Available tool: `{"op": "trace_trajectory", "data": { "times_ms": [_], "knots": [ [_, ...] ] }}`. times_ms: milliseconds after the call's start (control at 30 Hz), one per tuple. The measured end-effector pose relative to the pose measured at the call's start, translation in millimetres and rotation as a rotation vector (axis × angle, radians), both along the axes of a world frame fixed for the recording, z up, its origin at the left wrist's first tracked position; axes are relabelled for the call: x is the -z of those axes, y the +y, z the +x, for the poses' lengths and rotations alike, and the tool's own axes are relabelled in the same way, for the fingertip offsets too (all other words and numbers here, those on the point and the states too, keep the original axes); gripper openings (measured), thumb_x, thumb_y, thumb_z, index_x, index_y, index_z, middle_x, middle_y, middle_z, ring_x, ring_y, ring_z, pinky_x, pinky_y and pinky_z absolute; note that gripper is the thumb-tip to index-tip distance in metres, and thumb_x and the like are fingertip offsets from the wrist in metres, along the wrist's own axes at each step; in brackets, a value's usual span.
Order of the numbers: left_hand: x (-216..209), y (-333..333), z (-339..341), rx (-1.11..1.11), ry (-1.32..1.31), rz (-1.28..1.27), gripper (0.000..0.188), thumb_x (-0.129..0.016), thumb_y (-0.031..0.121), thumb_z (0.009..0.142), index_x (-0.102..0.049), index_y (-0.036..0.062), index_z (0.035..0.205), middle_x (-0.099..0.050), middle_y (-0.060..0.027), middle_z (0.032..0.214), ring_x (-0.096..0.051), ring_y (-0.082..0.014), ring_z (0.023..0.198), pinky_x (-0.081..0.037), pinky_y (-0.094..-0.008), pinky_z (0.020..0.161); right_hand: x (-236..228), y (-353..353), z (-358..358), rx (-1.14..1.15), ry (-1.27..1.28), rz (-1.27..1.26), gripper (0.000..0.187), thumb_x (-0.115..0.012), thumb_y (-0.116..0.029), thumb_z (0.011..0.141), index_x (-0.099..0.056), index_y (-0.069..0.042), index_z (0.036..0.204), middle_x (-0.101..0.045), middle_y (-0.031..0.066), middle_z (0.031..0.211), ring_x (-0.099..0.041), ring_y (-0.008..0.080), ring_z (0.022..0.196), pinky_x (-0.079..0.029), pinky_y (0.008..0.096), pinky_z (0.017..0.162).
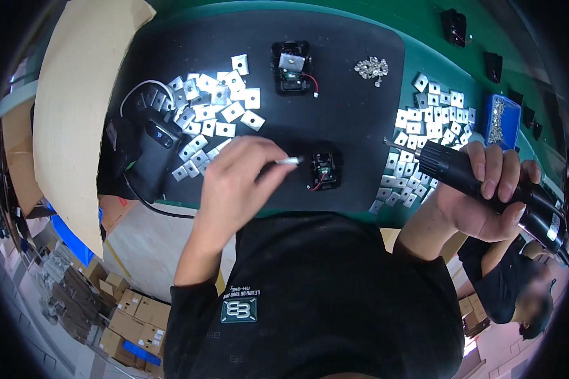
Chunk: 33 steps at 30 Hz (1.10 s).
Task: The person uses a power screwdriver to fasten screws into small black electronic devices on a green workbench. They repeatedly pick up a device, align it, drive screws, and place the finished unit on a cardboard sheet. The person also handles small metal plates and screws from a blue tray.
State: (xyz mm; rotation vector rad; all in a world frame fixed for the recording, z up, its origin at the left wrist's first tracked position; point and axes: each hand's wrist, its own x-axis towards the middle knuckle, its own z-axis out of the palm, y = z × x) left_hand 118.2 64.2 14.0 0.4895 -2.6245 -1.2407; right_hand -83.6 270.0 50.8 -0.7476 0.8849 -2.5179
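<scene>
My left hand (pixel 237 174) pinches a small silvery metal plate (pixel 289 161), seen nearly edge-on, over the black mat (pixel 354 126). Just right of it on the mat lies a black plastic housing (pixel 326 170) with a green circuit board and a red wire. My right hand (pixel 496 189) is wrapped round a black electric screwdriver (pixel 451 164), its bit pointing left above scattered plates. Farther back, a second black housing (pixel 290 82) bears a metal plate (pixel 291 61) and has a red wire with a white plug.
Square plates with holes (pixel 221 95) lie heaped at left, and more plates (pixel 429 117) at right. Screws (pixel 371 67) form a small pile; a blue tray (pixel 503 120) holds more. A black device (pixel 158 136) with a cable and a cardboard sheet (pixel 76 120) stand left. Another person (pixel 511 284) is at right.
</scene>
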Motion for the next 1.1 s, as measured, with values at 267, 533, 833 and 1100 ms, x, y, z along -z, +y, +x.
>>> {"op": "trace_trajectory", "data": {
  "times_ms": [267, 533, 833, 1100],
  "knots": [
    [10, 37, -17, 0.105, 0.104, -0.085, 0.021, -0.08, 0.006, 0.061, -0.062, 0.0065, 0.072, -0.063, -0.0059, 0.108, -0.055, -0.028, 0.1, -0.041, -0.0385, 0.084, 5, 10, 5, 0.018, -0.011, 0.029, 0.039, -0.066, -0.019, 0.081, -0.049, -0.011, 0.115, -0.051, -0.0032, 0.079, -0.049, 0.0079, 0.069, -0.038, 0.0274, 0.073],
    [11, 37, -33, -0.003, -0.026, 0.134, 0.028, -0.074, 0.002, 0.068, -0.064, 0.004, 0.094, -0.066, -0.0095, 0.099, -0.06, -0.027, 0.086, -0.043, -0.035, 0.082, 5, 10, 9, -0.003, -0.024, 0.037, 0.04, -0.067, -0.019, 0.081, -0.049, -0.011, 0.115, -0.051, -0.0032, 0.079, -0.049, 0.0082, 0.068, -0.038, 0.0273, 0.073],
    [17, 38, -36, -0.031, 0.163, 0.014, 0.033, -0.076, 0.009, 0.067, -0.067, 0.0065, 0.098, -0.06, -0.0045, 0.095, -0.056, -0.023, 0.082, -0.041, -0.0336, 0.075, -5, 3, 10, -0.117, -0.034, -0.042, 0.04, -0.069, -0.018, 0.08, -0.048, -0.012, 0.114, -0.052, -0.0033, 0.077, -0.051, 0.0075, 0.066, -0.04, 0.0255, 0.071],
    [11, 42, -40, 0.128, 0.399, -0.061, 0.038, -0.08, 0.017, 0.063, -0.069, 0.0019, 0.095, -0.068, -0.0068, 0.092, -0.059, -0.019, 0.073, -0.042, -0.0299, 0.064, -14, -4, 18, -0.17, -0.07, -0.065, 0.043, -0.07, -0.018, 0.078, -0.047, -0.011, 0.113, -0.055, -0.0015, 0.076, -0.055, 0.0098, 0.067, -0.044, 0.0269, 0.071]
  ]
}}
